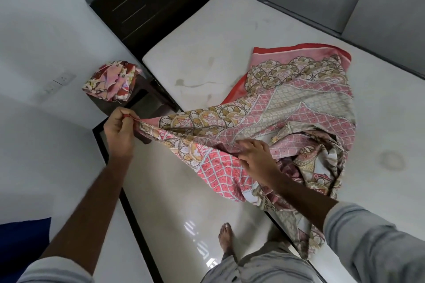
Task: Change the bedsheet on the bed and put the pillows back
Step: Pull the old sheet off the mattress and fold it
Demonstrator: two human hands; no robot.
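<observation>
Pinching one edge of the patterned bedsheet (287, 108) at near left, the left hand (119, 128) stretches it leftward off the bare mattress (218, 37), while the right hand (255, 156) grips a fold further along (the bulk lies bunched to the right, partly hanging off the near edge).

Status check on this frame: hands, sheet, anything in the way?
Left hand pinches sheet corner; right hand grips patterned bedsheet mid-fabric. Sheet bunched, half on bare mattress. No pillows visible; nothing blocking.
</observation>
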